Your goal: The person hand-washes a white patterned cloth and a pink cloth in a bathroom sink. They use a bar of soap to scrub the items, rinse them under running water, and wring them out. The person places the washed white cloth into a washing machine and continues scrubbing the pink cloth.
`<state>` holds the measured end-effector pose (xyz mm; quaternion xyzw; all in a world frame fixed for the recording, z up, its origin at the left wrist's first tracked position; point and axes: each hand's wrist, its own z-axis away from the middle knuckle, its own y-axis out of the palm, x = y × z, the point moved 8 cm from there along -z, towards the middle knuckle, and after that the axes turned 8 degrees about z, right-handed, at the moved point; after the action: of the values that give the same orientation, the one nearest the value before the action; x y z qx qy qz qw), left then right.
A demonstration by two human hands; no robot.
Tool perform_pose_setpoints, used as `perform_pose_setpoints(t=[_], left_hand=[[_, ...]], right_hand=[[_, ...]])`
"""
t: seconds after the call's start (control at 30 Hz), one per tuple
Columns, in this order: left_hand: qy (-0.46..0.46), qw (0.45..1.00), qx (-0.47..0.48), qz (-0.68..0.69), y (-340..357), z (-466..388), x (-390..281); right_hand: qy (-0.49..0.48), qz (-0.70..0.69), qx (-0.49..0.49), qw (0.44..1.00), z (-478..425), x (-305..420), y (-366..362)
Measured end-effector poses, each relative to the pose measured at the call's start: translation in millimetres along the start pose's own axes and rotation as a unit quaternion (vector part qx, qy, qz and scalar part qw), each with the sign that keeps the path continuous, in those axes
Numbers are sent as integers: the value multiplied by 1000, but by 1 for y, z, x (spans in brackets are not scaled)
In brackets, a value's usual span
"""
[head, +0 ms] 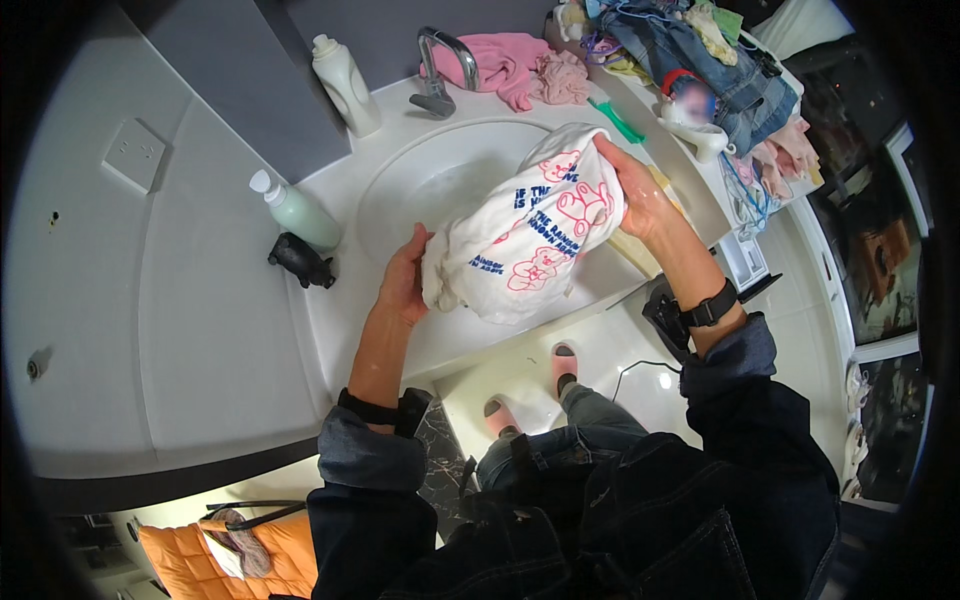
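A white printed cloth garment (532, 225) with pink bears and blue lettering is stretched between my hands over the front right of a white washbasin (375, 202). My left hand (405, 277) grips its bunched left end. At the upper right, my right hand (637, 187) holds the opposite edge, wet suds on the skin. Cloudy water shows in the basin beneath. Behind it stands a chrome faucet (450, 67). A green brush (616, 122) lies on the counter just beyond the garment, and a yellowish board (637, 251) is partly hidden behind my right hand and the cloth.
Pink clothes (495, 64) lie behind the faucet. A white bottle (346, 86), a pale green pump bottle (296, 210) and a black pig figurine (301, 260) stand at left. Jeans (675, 67) and other clothes are heaped at upper right. An orange cushioned chair (289, 555) is behind.
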<state>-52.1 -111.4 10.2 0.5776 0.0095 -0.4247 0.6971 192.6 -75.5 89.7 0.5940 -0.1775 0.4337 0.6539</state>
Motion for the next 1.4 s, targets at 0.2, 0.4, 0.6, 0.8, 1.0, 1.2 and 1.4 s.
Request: perform_pose_setpoints(t=[0.2, 0.4, 0.6, 0.8, 1.0, 1.2, 1.4], left_hand=[[33, 998, -18, -52, 7, 8, -7], [108, 950, 48, -289, 31, 4, 6], [162, 896, -46, -410, 21, -30, 51], [192, 981, -35, -15, -3, -52, 12], [271, 959, -1, -88, 23, -52, -32], [130, 975, -17, -179, 72, -47, 1], [149, 979, -1, -136, 39, -55, 5]], right_hand=[[-1, -20, 7, 1000, 0, 0, 2], [-8, -52, 5, 999, -15, -4, 35], [33, -76, 153, 985, -19, -35, 144], [-47, -165, 102, 980, 6, -19, 92], [36, -70, -80, 994, 15, -57, -11], [37, -145, 115, 982, -33, -85, 29], [-9, -100, -23, 995, -43, -79, 12]])
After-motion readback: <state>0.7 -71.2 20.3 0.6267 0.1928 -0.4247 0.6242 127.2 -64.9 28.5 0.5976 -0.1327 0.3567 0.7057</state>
